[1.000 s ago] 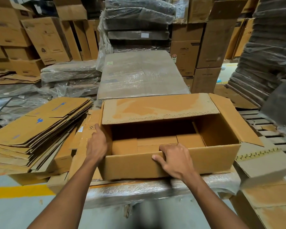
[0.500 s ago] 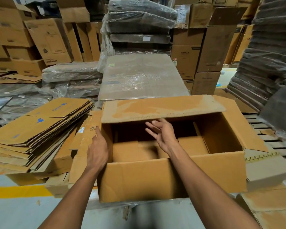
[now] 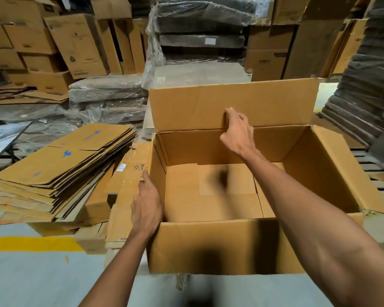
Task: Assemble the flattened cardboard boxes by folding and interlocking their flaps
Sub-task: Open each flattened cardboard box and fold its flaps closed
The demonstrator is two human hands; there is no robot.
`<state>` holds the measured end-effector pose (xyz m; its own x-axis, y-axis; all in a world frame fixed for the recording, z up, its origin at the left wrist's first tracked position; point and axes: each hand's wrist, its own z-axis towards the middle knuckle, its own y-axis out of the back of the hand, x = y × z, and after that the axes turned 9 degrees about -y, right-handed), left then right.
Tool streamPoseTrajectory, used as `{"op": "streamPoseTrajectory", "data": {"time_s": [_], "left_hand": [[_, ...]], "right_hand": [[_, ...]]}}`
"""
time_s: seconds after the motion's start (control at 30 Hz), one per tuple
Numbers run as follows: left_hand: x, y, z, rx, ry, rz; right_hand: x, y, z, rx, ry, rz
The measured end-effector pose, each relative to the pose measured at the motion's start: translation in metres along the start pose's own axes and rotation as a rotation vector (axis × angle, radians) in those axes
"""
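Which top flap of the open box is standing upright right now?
The far flap, which the right hand touches; the right-side flap splays outward.

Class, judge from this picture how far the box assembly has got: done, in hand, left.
Done: the open box stands erected, its bottom flaps lying flat inside. In hand: the right hand presses the upright far flap; the left hand steadies the left wall. Left: the stack of flattened boxes beside it awaits folding.

box point(image 3: 208, 247): brown, open-topped, upright | far flap point(image 3: 186, 107) raised | bottom flaps point(image 3: 186, 196) seemingly folded flat | flattened stack point(image 3: 60, 158) left
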<state>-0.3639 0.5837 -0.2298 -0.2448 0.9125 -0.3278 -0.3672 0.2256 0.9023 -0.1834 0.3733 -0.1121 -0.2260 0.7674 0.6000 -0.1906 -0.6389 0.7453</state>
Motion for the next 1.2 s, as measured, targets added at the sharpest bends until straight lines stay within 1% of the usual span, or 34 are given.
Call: {"op": "streamPoseTrajectory", "data": {"time_s": [0.1,0.2,0.33,0.6,0.77,0.83,0.93,1.07,1.13,1.2], "left_hand": [[0.000,0.000,0.002,-0.007,0.006,0.003],[-0.001,-0.001,0.005,-0.004,0.020,0.008],[-0.004,-0.002,0.011,0.009,0.035,0.034],[-0.006,-0.004,0.026,0.020,0.036,0.053],[-0.006,-0.003,0.029,0.017,0.032,0.053],[-0.005,-0.002,0.028,0.010,0.029,0.053],[-0.004,-0.002,0.025,-0.008,0.033,0.018],[-0.004,0.002,0.026,-0.038,0.058,-0.084],[-0.006,0.006,0.027,-0.081,0.069,-0.141],[-0.010,0.009,0.025,-0.148,0.097,-0.213]], "right_hand": [[-0.013,-0.011,0.013,0.053,-0.002,-0.142],[-0.029,-0.027,0.021,0.101,-0.002,-0.231],[-0.046,-0.046,0.032,0.169,-0.028,-0.300],[-0.048,-0.061,0.056,0.268,-0.092,-0.426],[-0.049,-0.053,0.062,0.403,-0.077,-0.485],[-0.046,-0.048,0.059,0.428,-0.052,-0.512],[-0.041,-0.038,0.035,0.354,-0.019,-0.453],[-0.042,-0.029,-0.027,0.265,0.021,-0.234],[-0.049,-0.019,-0.057,0.237,-0.001,-0.125],[-0.058,-0.006,-0.081,0.161,-0.022,-0.102]]}}
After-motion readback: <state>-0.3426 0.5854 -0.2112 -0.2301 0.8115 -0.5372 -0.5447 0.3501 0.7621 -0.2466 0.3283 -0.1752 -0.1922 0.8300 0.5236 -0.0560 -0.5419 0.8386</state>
